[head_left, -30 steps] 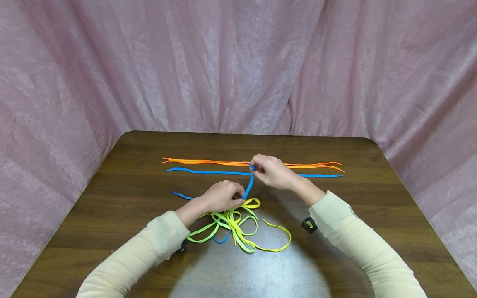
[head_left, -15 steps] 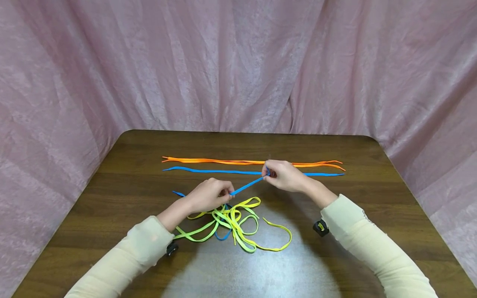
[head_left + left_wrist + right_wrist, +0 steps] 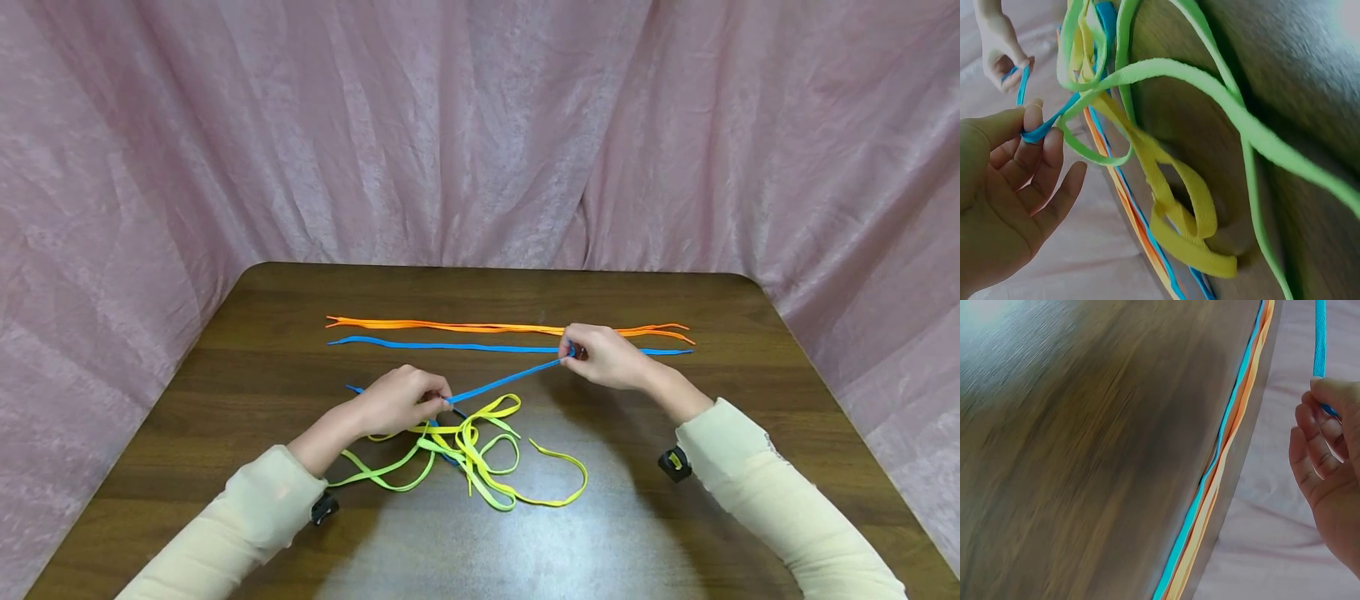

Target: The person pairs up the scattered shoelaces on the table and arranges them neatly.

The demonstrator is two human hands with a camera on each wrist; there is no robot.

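Observation:
A blue shoelace runs taut and slanting between the two hands. My left hand pinches it between thumb and fingers, right over a loose tangle of shoelaces. My right hand pinches the same lace farther right, over the row of straight laces. In the left wrist view the blue lace passes between thumb and fingertips, with its rest running into the pile. Yellow lace and green lace loop beside that hand. The right wrist view has the blue lace rising from the pinched thumb and finger.
Beyond the hands, orange shoelaces lie straight across the brown table, with another blue lace parallel in front of them. A yellow lace end curls out right of the tangle. Pink curtain hangs behind the table.
My right hand has moved right and my left hand left, so the blue lace stretches longer between them. Green loops at the left of the tangle have shifted left.

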